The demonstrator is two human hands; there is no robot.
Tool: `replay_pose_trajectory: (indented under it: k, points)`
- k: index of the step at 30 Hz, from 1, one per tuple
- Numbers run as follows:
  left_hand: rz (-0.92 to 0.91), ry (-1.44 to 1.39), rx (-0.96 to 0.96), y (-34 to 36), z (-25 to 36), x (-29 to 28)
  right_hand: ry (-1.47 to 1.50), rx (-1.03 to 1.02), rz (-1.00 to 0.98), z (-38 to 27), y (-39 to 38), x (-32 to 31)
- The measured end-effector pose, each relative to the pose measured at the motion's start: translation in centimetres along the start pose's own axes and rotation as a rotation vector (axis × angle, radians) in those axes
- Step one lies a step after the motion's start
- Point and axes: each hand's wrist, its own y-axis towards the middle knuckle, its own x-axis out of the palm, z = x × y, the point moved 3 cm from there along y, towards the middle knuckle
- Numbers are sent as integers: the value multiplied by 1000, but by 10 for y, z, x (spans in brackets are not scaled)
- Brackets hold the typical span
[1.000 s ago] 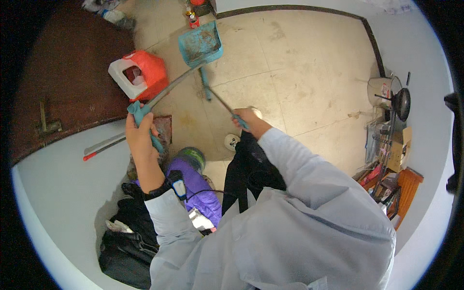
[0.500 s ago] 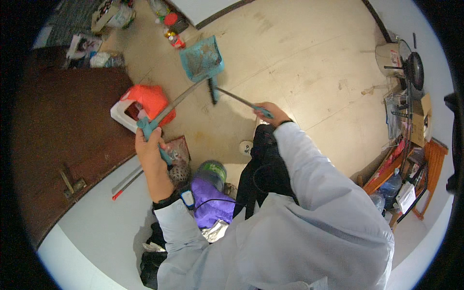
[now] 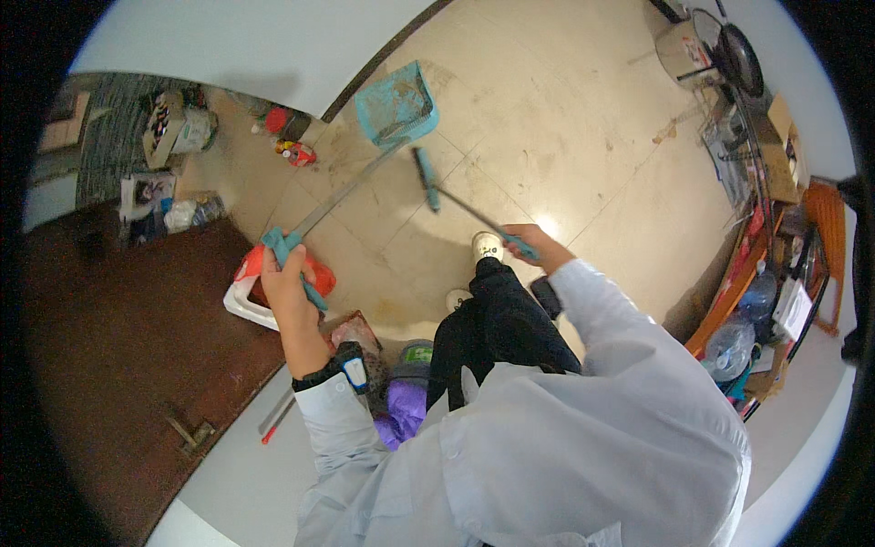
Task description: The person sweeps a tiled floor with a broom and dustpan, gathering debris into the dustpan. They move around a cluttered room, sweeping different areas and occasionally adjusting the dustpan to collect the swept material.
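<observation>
My left hand [image 3: 290,294] is closed round the teal grip of a long-handled dustpan [image 3: 395,98]. Its blue pan rests on the floor ahead, with dirt inside, joined to the grip by a grey pole. In my right hand [image 3: 540,242] is the teal handle end of a small broom [image 3: 426,180]. The broom's narrow dark-and-teal head is just right of the dustpan's pole, apart from the pan. Beneath my left hand, a red and white container [image 3: 251,296] shows partly.
A brown door [image 3: 137,346] stands at the left. Bottles [image 3: 296,153] cluster near the white wall's corner. A crowded rack [image 3: 738,283] with water jugs, a box and a pan lines the right. A purple bag [image 3: 401,410] lies beside my legs.
The broom head has moved right, away from the dustpan's pole. The whole view has shifted, and one of my shoes now shows further forward. Both hands keep their holds.
</observation>
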Motion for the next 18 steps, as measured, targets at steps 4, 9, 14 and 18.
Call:
replay_pose_trajectory:
  k: [4, 9, 14, 18]
  points:
    - [-27, 19, -25, 15, -11, 32, 86, 51, -170, 33, 68, 77]
    - [-169, 1, -2, 27, -17, 51, 256, 12, -115, 34, 103, 73]
    - [-209, 142, -56, 35, -19, 54, 383, -54, -211, 9, 51, -40]
    - [-277, 173, -50, 40, -12, 43, 557, -21, -69, 10, -14, -88]
